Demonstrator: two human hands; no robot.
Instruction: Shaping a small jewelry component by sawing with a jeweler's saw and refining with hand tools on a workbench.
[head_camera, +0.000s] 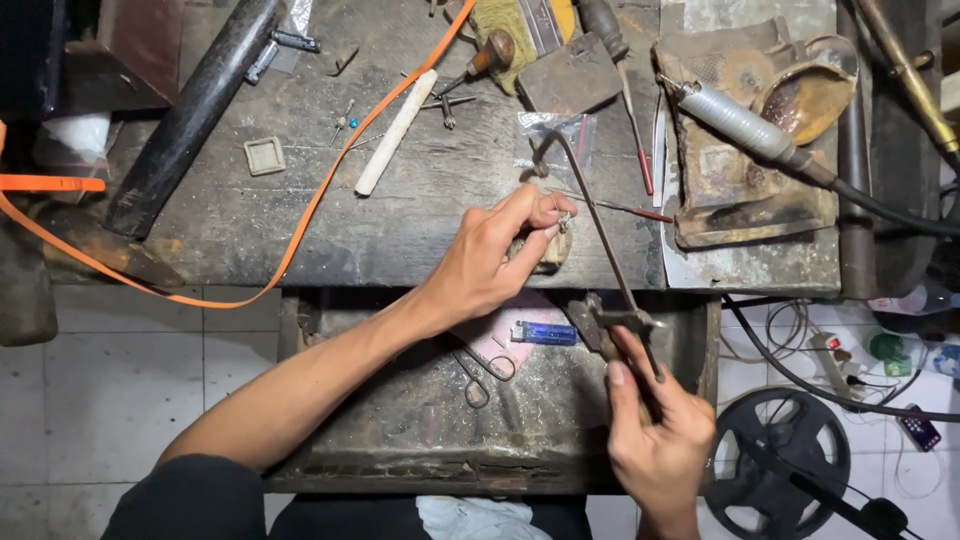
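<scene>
The worn wooden workbench (300, 210) fills the upper half of the view, and an open metal drawer (420, 420) sits below its front edge. A dark iron bar (195, 110) lies across the bench at ten o'clock, slanting from one o'clock down to seven. An orange strap (300, 215) loops across the bench from twelve o'clock down towards nine.

At centre, the jeweller's saw (600, 250) has its long axis running from eleven o'clock down to five: the curved end of the frame points up the bench, the handle end towards the person. The right hand (655, 430), at five o'clock, is clenched round the saw's handle. The left hand (495, 260) pinches a small metal piece (563, 220) between thumb and fingertips, pressed against the bench edge just beside the saw blade.

In the drawer, a blue lighter (545, 333) lies on its side below the left hand, with small scissors (480, 375) at seven o'clock from it.
</scene>
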